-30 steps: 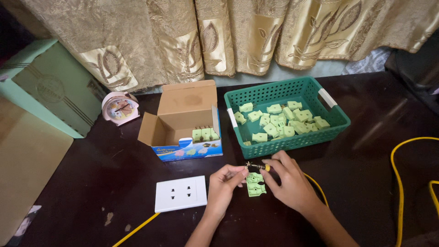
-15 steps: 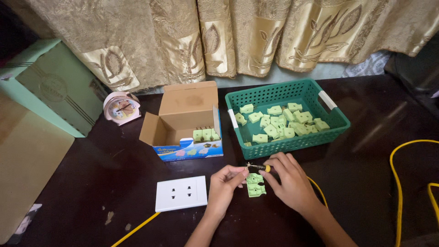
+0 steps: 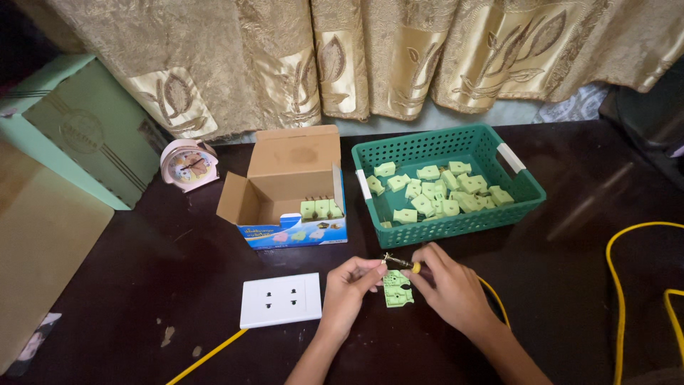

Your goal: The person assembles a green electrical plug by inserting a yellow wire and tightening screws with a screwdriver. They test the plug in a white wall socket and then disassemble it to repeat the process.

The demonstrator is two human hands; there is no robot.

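My small yellow-handled screwdriver (image 3: 400, 264) could slip off the flat pale-green plastic plug piece (image 3: 397, 289) if my pinch loosens, I judge, and scratch the dark wooden table (image 3: 128, 285). My right hand (image 3: 449, 289) grips the handle; my left hand (image 3: 348, 289) pinches its tip, fingers closed. The piece lies on the near table between both hands, touching them, right of the white wall socket plate (image 3: 281, 300).

Setting: a home used for small piecework. Evidence: gold patterned curtains (image 3: 370, 57) hanging behind a dark wooden table (image 3: 142, 285); a small pink alarm clock (image 3: 189, 163); a mint-green box (image 3: 78, 128) at the left. Work materials: green basket (image 3: 456, 228) of pale green plug parts, open cardboard box (image 3: 285, 189), white socket plate (image 3: 281, 299), yellow cable (image 3: 616, 285)
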